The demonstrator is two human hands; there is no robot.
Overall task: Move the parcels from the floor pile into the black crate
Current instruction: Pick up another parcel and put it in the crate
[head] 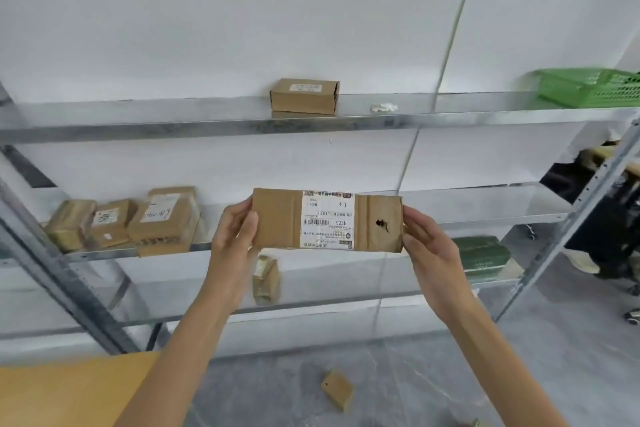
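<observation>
I hold a flat brown cardboard parcel (277, 218) up in front of the metal shelves, its white shipping label facing me upside down and a small hole near its right end. My left hand (235, 236) grips its left edge, thumb on the front. My right hand (427, 246) grips its right edge. On the grey floor below lies one small brown parcel (337, 388). No black crate is in view.
A metal shelving rack (207, 128) stands ahead against a white wall. A cardboard box (304, 95) sits on its upper shelf, a green basket (588, 85) at the right end, several taped parcels (121, 222) on the middle shelf, a dark green pack (481, 255) lower right. A yellow-brown surface (62, 392) lies bottom left.
</observation>
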